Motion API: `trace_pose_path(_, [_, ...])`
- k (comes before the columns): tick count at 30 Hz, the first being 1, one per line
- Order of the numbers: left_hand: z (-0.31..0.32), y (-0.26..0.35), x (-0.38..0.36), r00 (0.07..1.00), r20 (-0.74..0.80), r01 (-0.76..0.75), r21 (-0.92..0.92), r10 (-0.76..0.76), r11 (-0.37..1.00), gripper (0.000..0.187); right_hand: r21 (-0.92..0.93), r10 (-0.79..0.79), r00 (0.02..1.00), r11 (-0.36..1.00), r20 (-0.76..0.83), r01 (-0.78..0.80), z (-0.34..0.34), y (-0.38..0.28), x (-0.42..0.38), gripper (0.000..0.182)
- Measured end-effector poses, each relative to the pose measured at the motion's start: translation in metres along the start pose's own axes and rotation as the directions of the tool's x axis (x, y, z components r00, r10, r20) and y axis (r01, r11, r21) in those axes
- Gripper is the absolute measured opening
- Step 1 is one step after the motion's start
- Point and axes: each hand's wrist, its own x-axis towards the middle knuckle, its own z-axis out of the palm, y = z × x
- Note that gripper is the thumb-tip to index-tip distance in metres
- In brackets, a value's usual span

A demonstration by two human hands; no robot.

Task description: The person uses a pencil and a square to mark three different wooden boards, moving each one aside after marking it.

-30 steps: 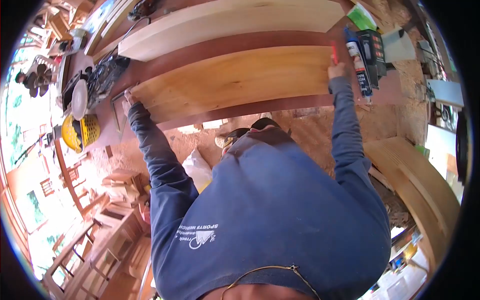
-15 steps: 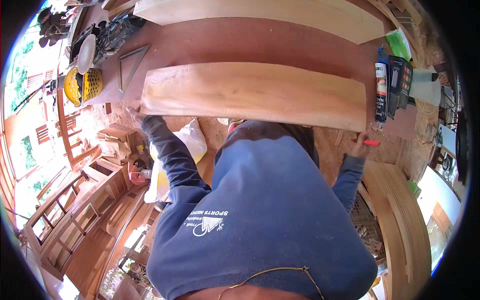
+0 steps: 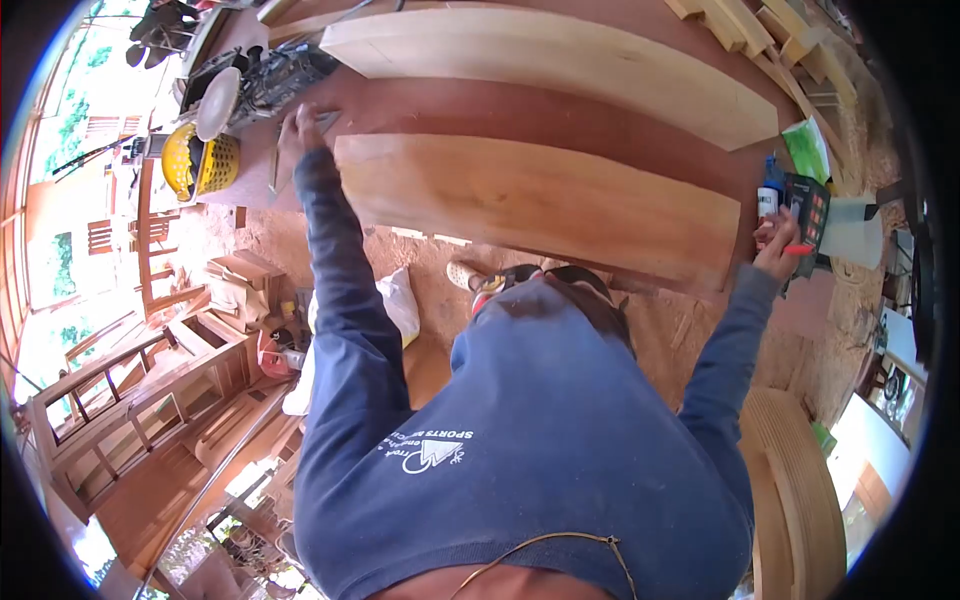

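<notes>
My left hand (image 3: 302, 130) is at the metal set square (image 3: 275, 165), its fingers closed over it; the hand covers much of the square. Just right of it begins a pale wooden board (image 3: 540, 205), lying flat along the bench's near edge with neither hand on it. My right hand (image 3: 775, 245) is past the board's right end, fingers curled round a red pencil-like stick (image 3: 798, 249). Right behind those fingers stand a blue-and-white tube (image 3: 768, 200) and a dark box (image 3: 808, 205).
A second long board (image 3: 550, 60) lies farther back on the reddish bench (image 3: 440, 112). A yellow basket (image 3: 215, 165) and a dark power tool (image 3: 270, 80) are at the left. Stacked planks (image 3: 795, 490) stand by my right side, and a white sack (image 3: 400, 305) is by my left.
Both hands have left the board's ends. The left reached forward to the set square, which has shifted; the right moved outward to the tube with the red stick. The board sits slightly turned.
</notes>
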Motion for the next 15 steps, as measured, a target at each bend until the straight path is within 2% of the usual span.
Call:
trace_pose_path(1, [0.028, 0.006, 0.022, 0.992, 0.077, 0.114, -0.149, -0.103, 0.982, 0.03, 0.039, 0.042, 0.998, 0.998, -0.044, -0.04, 0.008, 0.012, 0.032, 0.042])
trace_pose_path(3, [0.085, 0.005, 0.068, 0.926, 0.236, 0.366, -0.374, -0.294, 0.852, 0.038, 0.077, 0.128, 0.986, 0.99, -0.103, -0.12, 0.025, 0.034, 0.092, 0.04])
trace_pose_path(5, [0.116, -0.034, 0.106, 0.862, 0.359, 0.5, -0.49, -0.357, 0.714, 0.05, 0.029, 0.18, 0.981, 0.983, -0.073, -0.179, 0.052, 0.04, 0.129, 0.04])
trace_pose_path(7, [0.149, -0.079, 0.139, 0.817, 0.456, 0.572, -0.556, -0.353, 0.603, 0.062, -0.025, 0.22, 0.974, 0.975, -0.046, -0.221, 0.075, 0.04, 0.152, 0.041])
trace_pose_path(9, [0.173, -0.119, 0.17, 0.796, 0.52, 0.599, -0.607, -0.309, 0.522, 0.076, -0.061, 0.25, 0.968, 0.966, -0.037, -0.251, 0.092, 0.042, 0.163, 0.043])
trace_pose_path(10, [0.169, -0.071, 0.142, 0.856, 0.412, 0.511, -0.575, -0.313, 0.639, 0.069, -0.06, 0.26, 0.965, 0.963, -0.041, -0.262, 0.097, 0.051, 0.168, 0.043])
trace_pose_path(12, [0.156, -0.082, 0.146, 0.874, 0.425, 0.462, -0.579, -0.235, 0.672, 0.058, -0.026, 0.262, 0.964, 0.964, -0.053, -0.263, 0.107, 0.051, 0.166, 0.044])
trace_pose_path(14, [0.119, -0.106, 0.152, 0.942, 0.31, 0.275, -0.482, -0.132, 0.832, 0.048, 0.082, 0.218, 0.974, 0.974, -0.068, -0.212, 0.104, 0.035, 0.163, 0.046])
trace_pose_path(15, [0.101, -0.077, 0.132, 0.951, 0.246, 0.294, -0.544, -0.186, 0.786, 0.047, 0.164, 0.17, 0.983, 0.974, -0.071, -0.157, 0.094, 0.018, 0.16, 0.047])
